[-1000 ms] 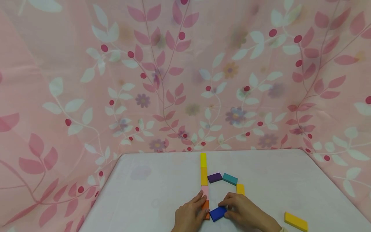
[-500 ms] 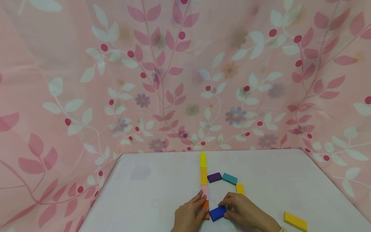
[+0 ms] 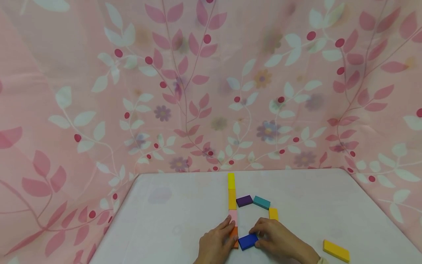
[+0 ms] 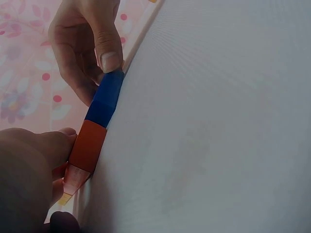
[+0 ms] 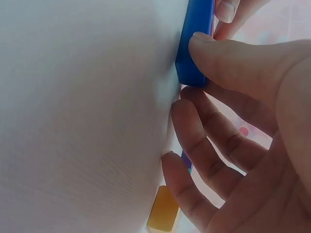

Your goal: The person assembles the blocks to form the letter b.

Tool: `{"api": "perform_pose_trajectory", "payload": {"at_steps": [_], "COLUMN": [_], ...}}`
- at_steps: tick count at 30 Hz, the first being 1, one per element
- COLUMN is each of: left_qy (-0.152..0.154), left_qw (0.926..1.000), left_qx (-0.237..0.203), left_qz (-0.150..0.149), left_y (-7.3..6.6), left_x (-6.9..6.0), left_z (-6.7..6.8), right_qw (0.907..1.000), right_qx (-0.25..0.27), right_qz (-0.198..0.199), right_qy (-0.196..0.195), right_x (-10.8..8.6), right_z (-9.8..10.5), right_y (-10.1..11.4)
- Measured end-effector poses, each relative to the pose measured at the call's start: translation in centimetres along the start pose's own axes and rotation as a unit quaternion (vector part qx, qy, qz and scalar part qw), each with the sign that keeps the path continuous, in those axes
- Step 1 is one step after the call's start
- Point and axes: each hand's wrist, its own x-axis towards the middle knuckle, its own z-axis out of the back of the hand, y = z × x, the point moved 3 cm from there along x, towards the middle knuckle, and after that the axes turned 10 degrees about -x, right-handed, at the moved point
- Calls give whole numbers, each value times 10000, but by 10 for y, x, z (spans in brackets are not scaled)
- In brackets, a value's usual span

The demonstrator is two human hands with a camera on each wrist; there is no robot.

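In the head view my right hand (image 3: 275,236) pinches the right end of a blue block (image 3: 248,242) lying on the table. Its thumb (image 5: 218,53) presses one side of that block in the right wrist view. My left hand (image 3: 215,242) rests its fingers over an orange block (image 3: 235,233) and a pink block (image 3: 232,217), partly hiding both. These stand in a straight column with an amber block (image 3: 232,199) and a bright yellow block (image 3: 231,180) beyond. The blue block's left end meets the orange block near its lower end, seen also in the left wrist view.
A purple block (image 3: 244,201), a teal block (image 3: 262,202) and a yellow block (image 3: 273,213) curve right of the column. Another yellow block (image 3: 336,250) lies apart at right. A floral curtain (image 3: 197,91) hangs behind the white table (image 3: 158,220).
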Motion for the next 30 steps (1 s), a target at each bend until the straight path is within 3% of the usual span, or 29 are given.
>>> {"api": "perform_pose_trajectory", "payload": {"at_steps": [11, 21, 26, 30], "left_qy": [14, 7, 4, 5], "left_qw": [10000, 9999, 9999, 9999], "left_qx": [6, 82, 105, 116], "left_qz": [30, -59, -99, -62], "left_y": [1, 2, 2, 1], "left_x": [0, 0, 0, 0], "left_z": [-2, -1, -1, 0], "right_qw": [9999, 9989, 9958, 9841], "right_qx": [31, 177, -204, -880], "right_qz": [86, 212, 200, -34], "right_qy": [-50, -367, -869, -1540], "right_x": [-9, -48, -79, -111], "right_z": [10, 40, 56, 73], "right_y": [-9, -38, -59, -86]}}
